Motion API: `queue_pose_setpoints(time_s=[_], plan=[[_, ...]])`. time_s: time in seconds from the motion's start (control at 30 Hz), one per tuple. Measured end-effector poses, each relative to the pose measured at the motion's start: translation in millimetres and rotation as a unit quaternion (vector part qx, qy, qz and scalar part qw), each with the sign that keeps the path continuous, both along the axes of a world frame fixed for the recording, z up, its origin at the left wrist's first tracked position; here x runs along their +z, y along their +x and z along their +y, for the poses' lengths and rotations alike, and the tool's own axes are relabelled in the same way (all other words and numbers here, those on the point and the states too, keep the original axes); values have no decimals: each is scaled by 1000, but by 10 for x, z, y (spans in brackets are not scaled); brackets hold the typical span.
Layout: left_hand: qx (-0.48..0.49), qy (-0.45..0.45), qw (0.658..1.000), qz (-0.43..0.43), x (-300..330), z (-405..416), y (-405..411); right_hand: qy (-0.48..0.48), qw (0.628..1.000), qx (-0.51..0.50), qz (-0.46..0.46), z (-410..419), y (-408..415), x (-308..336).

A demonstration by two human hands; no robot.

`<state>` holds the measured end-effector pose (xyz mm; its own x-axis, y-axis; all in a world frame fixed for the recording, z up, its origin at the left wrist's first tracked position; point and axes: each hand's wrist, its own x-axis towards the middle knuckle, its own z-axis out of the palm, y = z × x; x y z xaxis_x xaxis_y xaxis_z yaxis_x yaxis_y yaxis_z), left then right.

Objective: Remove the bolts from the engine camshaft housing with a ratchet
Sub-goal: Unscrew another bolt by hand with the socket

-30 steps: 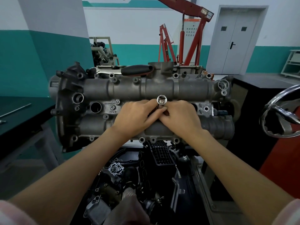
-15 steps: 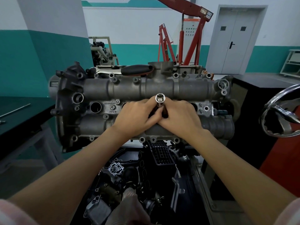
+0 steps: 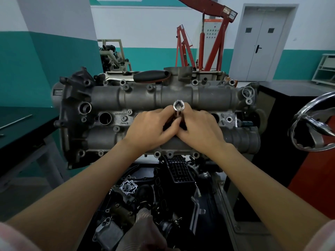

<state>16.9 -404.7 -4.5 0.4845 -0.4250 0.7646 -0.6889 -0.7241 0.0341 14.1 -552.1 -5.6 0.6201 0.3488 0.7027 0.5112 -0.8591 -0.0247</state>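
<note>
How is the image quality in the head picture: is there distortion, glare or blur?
Head view: wide-angle bending curves the grey double door frame and walls; even light, soft shadows; glare on the chrome curved part at right; the silver hex socket and grey cast-metal camshaft housing are sharp; the pink sleeves at the bottom corners blur.

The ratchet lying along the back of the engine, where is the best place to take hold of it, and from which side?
Take the ratchet by its black handle, the thick rounded part, coming from above. It lies flat along the far edge of the camshaft housing, its chrome head end pointing left, and the handle's top is uncovered. Both the left hand and right hand are on the socket, so one must let go first.
</note>
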Motion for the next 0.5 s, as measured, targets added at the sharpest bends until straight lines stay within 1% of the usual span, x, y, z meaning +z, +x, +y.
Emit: queue_pose_setpoints(time_s=[0.07, 0.2, 0.3, 0.37, 0.43, 0.5], plan=[[6, 3, 1000, 0, 7, -12, -15, 6, 1000, 4, 4, -1, -3, 3], [18, 5, 1000, -1, 1, -26, -10, -13, 1000, -24, -1, -2, 5, 6], [22, -9, 1000, 9, -8, -15, 7, 7, 999, -33, 24, -1, 26, 6], [22, -3, 1000, 14, -7, -1, 15, 23, 998, -35, 41, -1, 51, 2], [11, 6, 1000, 12, -7, 6, 5, 28, 998, -35, 40, -10, 59, 0], [12, 12, 1000, 15, -1, 6, -1, 11, 999, -34, 28, -16, 55, -6]])
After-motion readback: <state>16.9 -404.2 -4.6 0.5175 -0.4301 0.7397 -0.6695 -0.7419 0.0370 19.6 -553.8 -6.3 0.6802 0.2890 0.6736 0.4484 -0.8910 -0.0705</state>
